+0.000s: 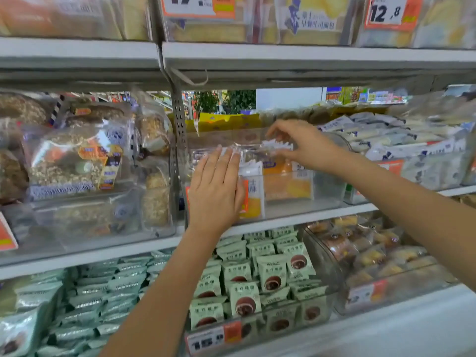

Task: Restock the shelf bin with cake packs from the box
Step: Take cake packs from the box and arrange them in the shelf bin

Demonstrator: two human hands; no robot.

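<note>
Cake packs (pixel 280 176), clear-wrapped with orange and yellow printing, stand upright inside the clear plastic shelf bin (pixel 327 186) directly under both of the person's hands. Left hand (pixel 216 186) lies flat against the bin's front wall, fingers straight and together, gripping nothing; the fingertips reach the top edge of the wrappers. Right hand (pixel 301 143) is above and to the right of the left one, thumb and forefinger bent toward each other at the crinkled top seam of a pack; motion blur prevents confirming whether the seam is actually pinched.

Just behind the right hand, yellow packets (pixel 226 122) stand at the rear of the same bin. To the right of the right forearm, white and blue wrapped packs (pixel 386 135) are heaped in a neighbouring bin. To the left of the left hand, past a grey perforated upright (pixel 180 130), clear bags of seeded bread (pixel 69 161) fill another bin.

Below both forearms, pale green packs showing a chocolate cake (pixel 268 276) are stacked on the lower shelf, with brown wrapped buns (pixel 360 253) to their right. Above the hands, an orange price tag reading 12,8 (pixel 389 12) hangs on the upper shelf.
</note>
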